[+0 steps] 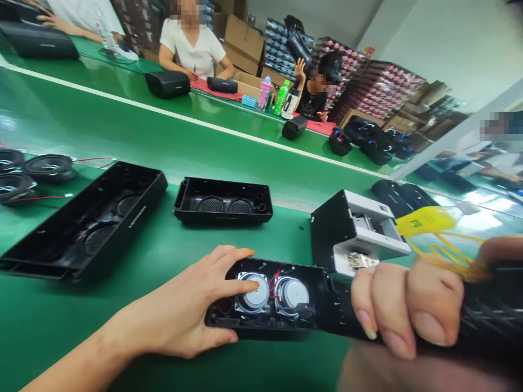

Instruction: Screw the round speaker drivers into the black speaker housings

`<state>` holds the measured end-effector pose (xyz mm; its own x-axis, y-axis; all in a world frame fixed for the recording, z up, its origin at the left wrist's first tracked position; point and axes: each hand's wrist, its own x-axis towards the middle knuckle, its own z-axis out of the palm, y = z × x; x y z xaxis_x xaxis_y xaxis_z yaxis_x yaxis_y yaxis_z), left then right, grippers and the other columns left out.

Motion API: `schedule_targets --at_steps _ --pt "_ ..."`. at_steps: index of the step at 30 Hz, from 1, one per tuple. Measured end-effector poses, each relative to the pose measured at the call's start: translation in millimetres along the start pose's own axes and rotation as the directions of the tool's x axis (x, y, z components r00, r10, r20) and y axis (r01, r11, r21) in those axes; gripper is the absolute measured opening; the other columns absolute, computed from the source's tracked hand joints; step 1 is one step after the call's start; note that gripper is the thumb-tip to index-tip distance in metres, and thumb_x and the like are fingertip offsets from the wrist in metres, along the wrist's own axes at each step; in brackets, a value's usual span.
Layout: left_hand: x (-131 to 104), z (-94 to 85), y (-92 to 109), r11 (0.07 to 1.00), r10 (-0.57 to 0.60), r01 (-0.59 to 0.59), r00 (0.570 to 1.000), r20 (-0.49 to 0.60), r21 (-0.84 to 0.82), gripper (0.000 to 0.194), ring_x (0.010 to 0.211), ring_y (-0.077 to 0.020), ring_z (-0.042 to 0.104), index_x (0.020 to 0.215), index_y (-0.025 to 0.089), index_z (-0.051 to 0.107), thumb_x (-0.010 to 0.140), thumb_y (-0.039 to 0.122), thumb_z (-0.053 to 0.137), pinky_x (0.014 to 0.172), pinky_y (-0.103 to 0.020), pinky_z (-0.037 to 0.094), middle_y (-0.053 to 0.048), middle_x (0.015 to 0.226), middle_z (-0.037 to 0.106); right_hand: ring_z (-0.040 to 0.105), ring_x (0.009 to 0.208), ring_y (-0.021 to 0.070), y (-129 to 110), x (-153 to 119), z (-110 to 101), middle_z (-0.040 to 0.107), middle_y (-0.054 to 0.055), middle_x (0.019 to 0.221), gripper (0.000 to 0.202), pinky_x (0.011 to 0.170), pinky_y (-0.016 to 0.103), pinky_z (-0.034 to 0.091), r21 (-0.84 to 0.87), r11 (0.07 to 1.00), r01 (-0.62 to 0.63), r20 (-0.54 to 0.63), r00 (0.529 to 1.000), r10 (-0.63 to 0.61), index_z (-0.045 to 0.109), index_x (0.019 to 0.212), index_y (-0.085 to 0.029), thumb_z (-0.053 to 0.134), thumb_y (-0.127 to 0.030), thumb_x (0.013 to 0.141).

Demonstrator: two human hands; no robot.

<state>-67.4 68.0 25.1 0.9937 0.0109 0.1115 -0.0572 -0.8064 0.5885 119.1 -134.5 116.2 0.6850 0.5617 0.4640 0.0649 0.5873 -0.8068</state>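
Observation:
A black speaker housing (281,323) lies open side up in front of me, with two round speaker drivers (295,293) and red wires inside. My left hand (175,305) grips its left end, thumb along the near wall and one finger resting on the left driver. At the right my right hand (408,307) is wrapped round a black electric screwdriver (494,310), close to the camera. The tool's narrow end points left over the housing, at the right driver's lower edge. Whether its tip touches a screw I cannot tell.
Two more black housings (223,216) stand beyond my left hand, with loose speaker drivers (49,166) at far left. A black and white screw feeder (362,231) stands behind the tool, by a yellow drink bottle (429,219). Co-workers (192,41) sit across the green table (229,139).

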Motion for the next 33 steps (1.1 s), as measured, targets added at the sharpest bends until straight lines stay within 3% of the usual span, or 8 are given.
schedule_targets --at_steps 2,7,11,16,20,25,33 --pt "1 -0.2 1 1.000 -0.010 0.010 1.000 -0.003 -0.018 0.078 0.161 -0.0437 0.036 0.152 0.040 0.061 0.081 0.037 0.095 0.126 -0.071 0.045 -0.010 0.178 0.035 0.040 0.030 0.0092 16 -1 20 0.063 -0.011 0.061 0.023 0.036 0.027 0.044 0.066 0.996 0.056 0.022 0.998 -0.057 0.074 0.123 -0.035 0.078 -0.050 0.105" --pt "4 1.3 -1 0.999 -0.035 0.036 0.998 0.042 -0.023 0.081 0.160 -0.0432 0.037 0.151 0.040 0.063 0.079 0.049 0.097 0.126 -0.070 0.044 -0.011 0.178 0.034 0.058 0.042 0.0147 46 -12 44 0.066 -0.004 0.066 0.053 0.043 0.027 0.053 0.131 0.991 -0.037 0.085 0.996 0.026 0.073 0.133 -0.027 0.063 -0.071 0.106" --pt "5 0.2 -1 0.998 -0.039 0.041 0.998 0.054 -0.054 0.077 0.155 -0.0404 0.040 0.148 0.043 0.065 0.078 0.045 0.097 0.124 -0.066 0.048 -0.007 0.176 0.037 0.059 0.047 0.0156 58 -18 47 0.067 -0.002 0.068 0.054 0.048 0.027 0.055 0.137 0.988 -0.075 0.148 0.988 0.055 0.074 0.134 -0.028 0.059 -0.072 0.107" --pt "3 0.4 1 0.999 -0.021 0.022 0.999 0.024 -0.049 0.065 0.148 -0.0381 0.045 0.141 0.041 0.069 0.081 0.043 0.094 0.119 -0.065 0.052 -0.007 0.170 0.041 0.051 0.042 0.0143 72 -20 48 0.066 -0.003 0.067 0.059 0.049 0.029 0.052 0.079 0.995 -0.066 0.158 0.986 0.053 0.073 0.136 -0.029 0.066 -0.076 0.101" --pt "3 2.7 1 0.999 -0.003 0.002 1.000 -0.008 -0.042 0.062 0.143 -0.0380 0.049 0.139 0.039 0.071 0.082 0.044 0.094 0.115 -0.063 0.055 -0.007 0.166 0.044 0.048 0.041 0.0137 76 -21 47 0.065 -0.003 0.066 0.063 0.047 0.028 0.049 0.071 0.996 -0.061 0.163 0.985 0.049 0.073 0.136 -0.028 0.051 -0.079 0.107" --pt "5 3.2 1 0.999 0.011 -0.013 0.999 -0.036 -0.038 0.061 0.141 -0.0379 0.051 0.139 0.038 0.071 0.082 0.043 0.094 0.114 -0.062 0.056 -0.008 0.164 0.046 0.048 0.041 0.0143 77 -22 47 0.066 -0.004 0.065 0.060 0.047 0.028 0.050 0.056 0.995 -0.077 0.166 0.984 0.066 0.074 0.134 -0.029 0.069 -0.077 0.098" --pt "5 1.8 0 1.000 0.013 -0.014 1.000 -0.021 -0.026 0.059 0.141 -0.0376 0.051 0.137 0.038 0.072 0.083 0.048 0.093 0.111 -0.058 0.057 -0.009 0.164 0.045 0.044 0.037 0.0141 80 -23 51 0.063 -0.006 0.061 0.056 0.041 0.028 0.045 0.020 0.996 -0.084 0.166 0.983 0.079 0.076 0.127 -0.035 0.065 -0.082 0.099"
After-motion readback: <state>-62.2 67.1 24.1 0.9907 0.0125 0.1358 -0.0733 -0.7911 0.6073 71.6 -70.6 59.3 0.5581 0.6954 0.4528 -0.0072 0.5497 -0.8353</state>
